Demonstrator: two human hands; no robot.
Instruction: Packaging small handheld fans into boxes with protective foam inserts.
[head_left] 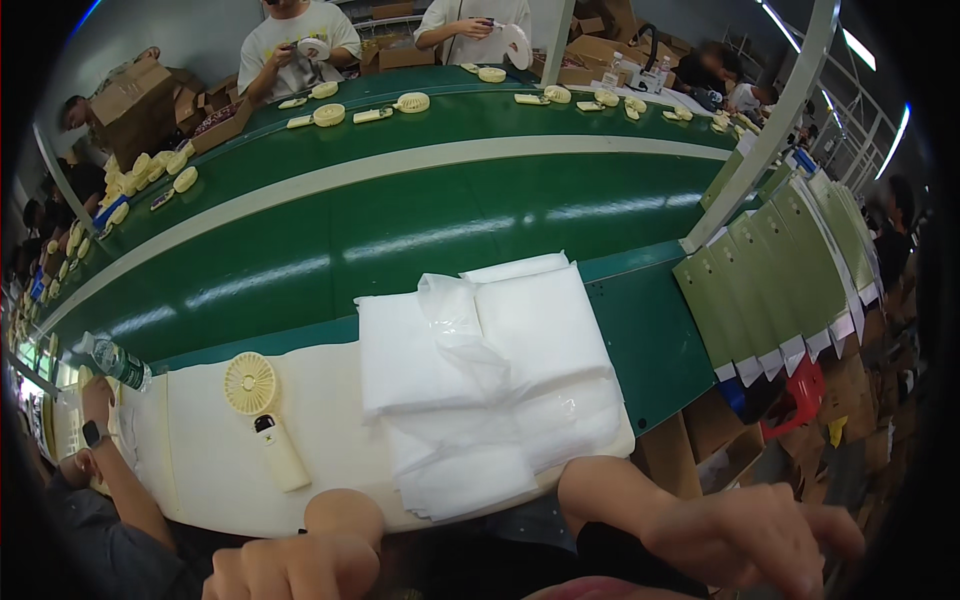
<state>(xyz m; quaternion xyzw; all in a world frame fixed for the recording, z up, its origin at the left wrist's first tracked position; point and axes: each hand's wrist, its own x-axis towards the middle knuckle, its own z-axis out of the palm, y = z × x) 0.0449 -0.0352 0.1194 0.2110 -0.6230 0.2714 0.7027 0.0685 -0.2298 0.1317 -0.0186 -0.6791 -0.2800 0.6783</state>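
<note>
My left hand (295,568) is at the lower edge, in front of the white work surface (205,450). Its fingers curl under, and whatever they might hold is hidden. To the lower right, beyond the surface's edge, my right hand (755,535) hangs with bent fingers partly apart and nothing visible in them. A stack of white plastic bags (490,380) lies between and beyond my wrists. Left of the stack rests a cream handheld fan (252,385), its round grille pointing away from me and its handle (283,460) towards me.
A green conveyor belt (420,225) runs across, with cream fans (328,115) on its far side. A clear bottle (120,362) and a co-worker's arm (120,470) are at left. Green folders (770,265) hang at right, above cardboard boxes (665,460). Two people stand opposite holding fan parts.
</note>
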